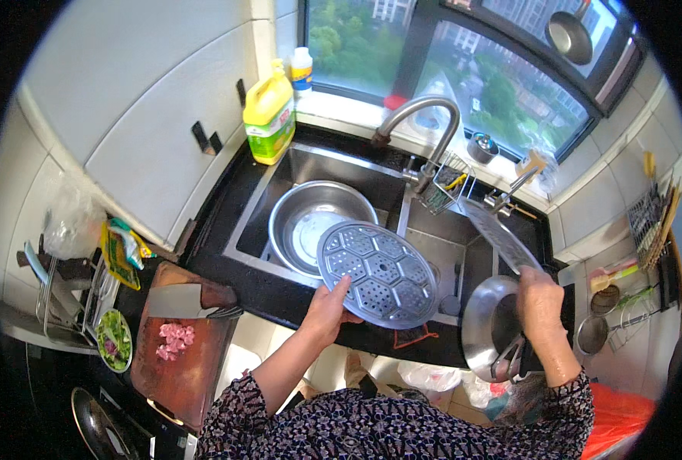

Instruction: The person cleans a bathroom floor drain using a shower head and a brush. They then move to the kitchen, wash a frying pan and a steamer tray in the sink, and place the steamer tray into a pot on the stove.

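My left hand (pixel 330 307) grips the near left edge of a round perforated metal steamer plate (pixel 382 267), tilted over the divide of the double sink. Behind the plate, a stainless steel basin (pixel 312 221) rests in the left sink bowl, partly covered by it. My right hand (pixel 539 299) is closed on the near end of a flat object seen nearly edge-on (pixel 502 236), perhaps a lid; its kind is unclear. Just below that hand, a stainless steel pan (pixel 481 339) lies on the counter's right side. The curved faucet (pixel 433 103) stands behind the sink.
At the left, a cleaver (pixel 174 300) and chopped raw meat (pixel 174 340) lie on a wooden cutting board (pixel 174 385), beside a bowl of greens (pixel 113 339). A yellow jug (pixel 270 115) stands at the sink's back left corner. A wire caddy (pixel 447 181) sits by the faucet.
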The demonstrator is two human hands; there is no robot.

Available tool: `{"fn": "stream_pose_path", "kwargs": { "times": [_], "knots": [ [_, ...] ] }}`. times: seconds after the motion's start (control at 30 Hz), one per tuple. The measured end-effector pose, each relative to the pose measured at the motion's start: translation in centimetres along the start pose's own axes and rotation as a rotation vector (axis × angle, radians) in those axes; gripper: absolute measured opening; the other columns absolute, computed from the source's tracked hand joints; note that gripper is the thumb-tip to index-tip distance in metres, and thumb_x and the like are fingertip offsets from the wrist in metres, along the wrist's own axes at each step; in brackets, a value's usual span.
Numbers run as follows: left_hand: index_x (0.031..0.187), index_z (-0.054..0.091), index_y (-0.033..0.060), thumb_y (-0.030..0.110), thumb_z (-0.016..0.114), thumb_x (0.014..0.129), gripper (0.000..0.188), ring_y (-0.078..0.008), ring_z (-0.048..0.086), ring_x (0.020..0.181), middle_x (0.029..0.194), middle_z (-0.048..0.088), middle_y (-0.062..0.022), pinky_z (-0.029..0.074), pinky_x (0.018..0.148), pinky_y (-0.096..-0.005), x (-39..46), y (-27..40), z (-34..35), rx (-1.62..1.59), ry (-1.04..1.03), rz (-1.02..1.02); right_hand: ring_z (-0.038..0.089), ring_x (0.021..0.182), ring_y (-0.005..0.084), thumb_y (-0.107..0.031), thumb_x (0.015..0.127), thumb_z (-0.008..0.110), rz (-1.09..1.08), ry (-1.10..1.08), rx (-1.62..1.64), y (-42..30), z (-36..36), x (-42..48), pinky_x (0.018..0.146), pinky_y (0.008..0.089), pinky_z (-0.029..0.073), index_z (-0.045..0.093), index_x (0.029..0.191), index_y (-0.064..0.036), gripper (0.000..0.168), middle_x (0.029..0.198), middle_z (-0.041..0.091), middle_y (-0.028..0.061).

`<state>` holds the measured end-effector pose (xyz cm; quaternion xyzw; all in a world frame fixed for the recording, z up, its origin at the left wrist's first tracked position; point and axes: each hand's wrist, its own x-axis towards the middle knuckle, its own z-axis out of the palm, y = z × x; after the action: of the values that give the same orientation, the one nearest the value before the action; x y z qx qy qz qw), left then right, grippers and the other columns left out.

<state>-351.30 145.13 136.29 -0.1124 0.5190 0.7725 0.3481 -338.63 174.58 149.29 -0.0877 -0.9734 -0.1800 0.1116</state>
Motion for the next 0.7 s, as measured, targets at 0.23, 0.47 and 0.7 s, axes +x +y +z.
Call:
{"fn": "stream_pose_path", "kwargs": {
  "times": [0.23, 0.47, 0.7],
  "knots": [
    [0.096, 0.057, 0.0033, 0.043, 0.039, 0.095, 0.044, -0.0163, 0.062, 0.063, 0.077, 0.064, -0.0053, 0.052, 0.055, -0.0288, -6.3, 2.4, -3.3, -0.209, -0.051, 0.079, 0.056, 0.069, 0.0216, -0.009, 0.069, 0.055, -0.508, 0.153, 0.261, -15.9, -4.7, 1.6, 0.055, 0.0313, 0.048, 0.051, 0.085, -0.004, 0.017, 0.079, 0.053, 0.0061],
    [0.095, 0.057, 0.0086, 0.041, 0.039, 0.095, 0.037, -0.0135, 0.06, 0.066, 0.079, 0.063, -0.0032, 0.049, 0.056, -0.0306, -10.5, 2.7, -9.5, -0.374, 0.089, 0.212, 0.055, 0.076, 0.0214, -0.01, 0.071, 0.055, -0.841, 0.168, 0.359, -22.9, -9.0, 1.8, 0.056, 0.0303, 0.048, 0.052, 0.093, 0.0, 0.024, 0.084, 0.052, 0.0076],
    [0.102, 0.054, 0.0092, 0.038, 0.036, 0.096, 0.034, -0.0157, 0.06, 0.068, 0.087, 0.064, -0.0037, 0.046, 0.055, -0.03, -12.9, 3.4, -12.4, -0.529, 0.17, 0.274, 0.053, 0.078, 0.0212, -0.015, 0.073, 0.056, -1.007, 0.163, 0.487, -26.6, -10.5, 3.0, 0.061, 0.0302, 0.047, 0.052, 0.1, 0.002, 0.031, 0.087, 0.052, 0.0066]
  ]
}}
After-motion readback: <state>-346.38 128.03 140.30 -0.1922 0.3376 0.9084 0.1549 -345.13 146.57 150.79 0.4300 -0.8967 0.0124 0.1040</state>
